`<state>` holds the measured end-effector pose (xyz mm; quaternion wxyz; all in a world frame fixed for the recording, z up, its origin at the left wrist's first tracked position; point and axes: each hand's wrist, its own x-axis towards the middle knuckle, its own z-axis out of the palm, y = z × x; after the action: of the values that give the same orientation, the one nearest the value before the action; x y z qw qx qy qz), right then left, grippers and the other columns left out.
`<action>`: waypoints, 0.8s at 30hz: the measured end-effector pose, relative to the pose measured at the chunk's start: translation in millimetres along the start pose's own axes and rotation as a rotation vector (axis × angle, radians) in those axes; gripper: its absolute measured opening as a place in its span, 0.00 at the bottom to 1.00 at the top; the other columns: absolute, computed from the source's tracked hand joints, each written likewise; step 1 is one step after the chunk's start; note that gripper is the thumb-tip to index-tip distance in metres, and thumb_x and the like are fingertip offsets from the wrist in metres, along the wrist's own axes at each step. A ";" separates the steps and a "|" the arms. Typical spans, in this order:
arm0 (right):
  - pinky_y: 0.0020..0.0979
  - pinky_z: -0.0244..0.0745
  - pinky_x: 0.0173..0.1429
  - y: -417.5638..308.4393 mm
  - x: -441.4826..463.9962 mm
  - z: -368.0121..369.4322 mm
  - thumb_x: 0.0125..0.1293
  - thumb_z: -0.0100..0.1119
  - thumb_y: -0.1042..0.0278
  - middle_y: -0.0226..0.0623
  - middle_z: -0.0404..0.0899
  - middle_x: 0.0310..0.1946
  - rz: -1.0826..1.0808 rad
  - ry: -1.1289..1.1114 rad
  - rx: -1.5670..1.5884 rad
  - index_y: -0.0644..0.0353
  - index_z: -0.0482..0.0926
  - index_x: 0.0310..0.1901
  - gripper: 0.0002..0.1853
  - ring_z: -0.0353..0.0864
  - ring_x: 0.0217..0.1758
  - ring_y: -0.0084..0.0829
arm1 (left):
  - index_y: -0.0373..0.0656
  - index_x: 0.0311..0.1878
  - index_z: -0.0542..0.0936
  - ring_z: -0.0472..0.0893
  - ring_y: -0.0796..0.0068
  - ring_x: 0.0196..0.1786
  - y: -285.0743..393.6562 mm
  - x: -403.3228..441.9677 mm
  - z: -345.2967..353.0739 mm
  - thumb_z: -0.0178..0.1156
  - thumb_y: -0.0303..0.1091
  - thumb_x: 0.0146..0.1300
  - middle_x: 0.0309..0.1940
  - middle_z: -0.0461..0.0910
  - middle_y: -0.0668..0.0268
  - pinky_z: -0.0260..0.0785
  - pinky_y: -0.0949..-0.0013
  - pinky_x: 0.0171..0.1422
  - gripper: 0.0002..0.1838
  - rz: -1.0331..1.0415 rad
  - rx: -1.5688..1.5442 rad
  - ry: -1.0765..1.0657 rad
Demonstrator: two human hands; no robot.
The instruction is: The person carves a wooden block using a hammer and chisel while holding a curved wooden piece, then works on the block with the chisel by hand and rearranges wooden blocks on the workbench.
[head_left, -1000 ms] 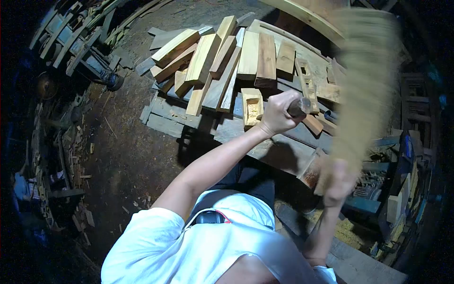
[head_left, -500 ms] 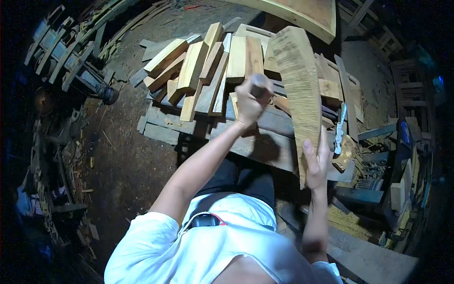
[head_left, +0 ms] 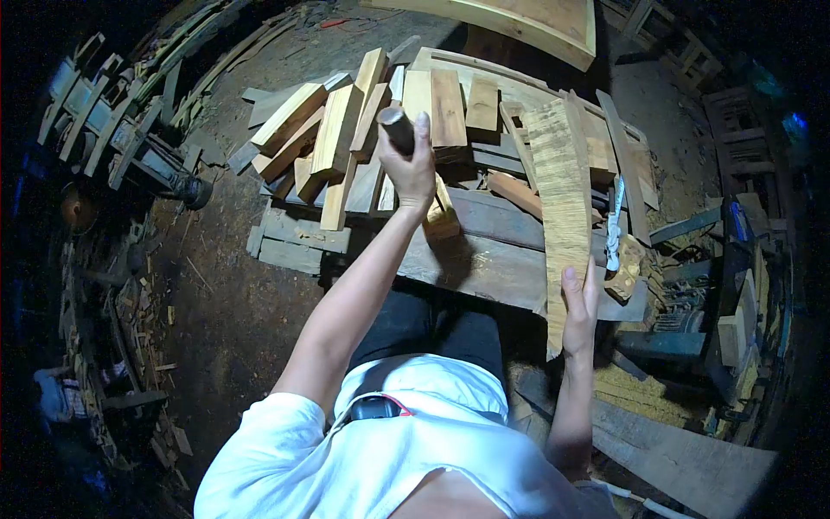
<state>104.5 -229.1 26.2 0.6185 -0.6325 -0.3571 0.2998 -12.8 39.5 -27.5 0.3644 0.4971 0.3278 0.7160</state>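
Observation:
My left hand (head_left: 408,173) is closed around a thick dark rod with a round end (head_left: 397,130), which points up toward me. Whatever lies at the rod's lower end is hidden behind my fist. A pale wooden block (head_left: 443,216) shows just below that hand; whether it touches the rod, I cannot tell. My right hand (head_left: 579,311) grips the lower end of a long, slightly curved board (head_left: 564,199), thumb on its face and fingers along its right edge. The board is tilted up over the bench, its face covered in rough cross lines.
Several cut wood blocks (head_left: 337,130) lie piled on the low plank bench (head_left: 510,281). A thin blue-and-white object (head_left: 616,225) lies to the board's right. A large wooden panel (head_left: 510,22) stands beyond. A dark machine (head_left: 674,324) is at right; scraps litter the floor.
My left hand has moved left with the rod, away from the board. The board's top has dropped away from me, showing more blocks behind; my right hand keeps its grip.

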 end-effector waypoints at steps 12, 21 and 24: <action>0.30 0.62 0.63 -49.9 25.2 7.9 0.67 0.54 0.57 0.44 0.73 0.54 -0.311 -0.068 -0.180 0.70 0.62 0.63 0.30 0.71 0.57 0.32 | 0.40 0.36 0.74 0.77 0.70 0.21 35.4 -39.1 33.0 0.68 0.36 0.57 0.20 0.76 0.61 0.66 0.69 0.26 0.14 0.103 0.107 -0.359; 0.32 0.63 0.64 -65.4 44.6 15.7 0.65 0.56 0.60 0.46 0.73 0.54 -0.277 -0.265 -0.373 0.69 0.63 0.63 0.30 0.72 0.57 0.33 | 0.42 0.45 0.72 0.80 0.48 0.32 19.9 -53.8 34.6 0.68 0.30 0.48 0.29 0.78 0.51 0.72 0.58 0.34 0.20 0.134 0.209 -0.499; 0.32 0.64 0.62 -82.2 34.7 16.6 0.65 0.54 0.57 0.46 0.73 0.54 -0.247 -0.189 -0.120 0.69 0.63 0.63 0.30 0.72 0.58 0.33 | 0.42 0.41 0.73 0.81 0.50 0.31 33.1 -57.2 31.2 0.68 0.30 0.49 0.27 0.78 0.53 0.72 0.60 0.33 0.17 0.206 0.156 -0.483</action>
<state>103.8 -192.7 109.3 0.5755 -0.5886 -0.5060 0.2575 24.1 -22.9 -17.9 0.3181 0.7107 0.2332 0.5825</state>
